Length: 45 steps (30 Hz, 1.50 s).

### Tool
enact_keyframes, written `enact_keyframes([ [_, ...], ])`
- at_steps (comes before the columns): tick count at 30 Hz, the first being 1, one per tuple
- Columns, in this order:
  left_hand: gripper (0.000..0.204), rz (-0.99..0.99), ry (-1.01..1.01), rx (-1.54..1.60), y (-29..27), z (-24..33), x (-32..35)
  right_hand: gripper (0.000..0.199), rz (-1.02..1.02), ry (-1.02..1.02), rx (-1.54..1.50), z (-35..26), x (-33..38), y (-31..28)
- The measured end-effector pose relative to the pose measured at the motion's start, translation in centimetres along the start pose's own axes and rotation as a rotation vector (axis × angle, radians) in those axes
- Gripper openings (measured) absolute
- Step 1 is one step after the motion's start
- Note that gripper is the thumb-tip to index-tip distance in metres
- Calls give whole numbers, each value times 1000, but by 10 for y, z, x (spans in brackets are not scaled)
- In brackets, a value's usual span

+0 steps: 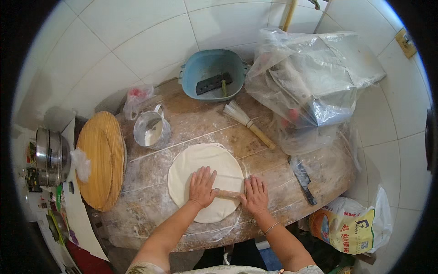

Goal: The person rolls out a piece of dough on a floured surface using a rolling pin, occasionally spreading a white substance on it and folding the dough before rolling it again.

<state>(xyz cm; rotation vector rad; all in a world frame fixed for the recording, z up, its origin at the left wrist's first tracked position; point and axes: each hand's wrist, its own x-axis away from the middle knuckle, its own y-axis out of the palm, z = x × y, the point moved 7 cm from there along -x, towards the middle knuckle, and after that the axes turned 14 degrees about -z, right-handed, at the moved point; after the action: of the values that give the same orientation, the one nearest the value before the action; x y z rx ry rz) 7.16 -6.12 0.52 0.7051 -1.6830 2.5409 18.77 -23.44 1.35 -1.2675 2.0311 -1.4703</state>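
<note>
A large round sheet of white dough [191,176] lies flat on the floured wooden board. Across its right part rests a short wooden rolling pin [227,194]. My left hand [202,186] lies over the pin's left end, fingers stretched forward above the dough. At the pin's right end, by the dough's edge, my right hand [255,194] presses with its fingers out straight. Both palms hide the ends of the pin; neither hand's fingers wrap round it. A thin bracelet circles my right wrist.
Behind the dough stand a metal cup with flour [153,130] and a blue basin [212,75]. A whisk brush [248,124], a cleaver [302,179] and a plastic-covered box [319,77] are to the right. Left are round wooden lids [101,160]; a flour sack [349,226] sits low right.
</note>
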Motion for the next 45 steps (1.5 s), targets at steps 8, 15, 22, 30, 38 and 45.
enact_keyframes([
  [8,72,342,-181,-18,-68,-40,-128,63,152,33,-111,45,-117,-36],
  [15,76,236,-131,-25,-35,-25,-55,66,82,7,50,2,-48,-21],
  [22,75,-110,59,-4,31,-2,118,60,-21,21,-68,-29,85,24],
  [30,77,-52,30,-136,8,-7,81,61,-29,104,33,-57,74,32],
  [38,73,298,-131,7,-62,-30,-91,65,305,353,-105,24,-69,-31],
  [45,77,110,-73,74,-26,-10,-19,73,84,111,-30,-15,-4,0],
])
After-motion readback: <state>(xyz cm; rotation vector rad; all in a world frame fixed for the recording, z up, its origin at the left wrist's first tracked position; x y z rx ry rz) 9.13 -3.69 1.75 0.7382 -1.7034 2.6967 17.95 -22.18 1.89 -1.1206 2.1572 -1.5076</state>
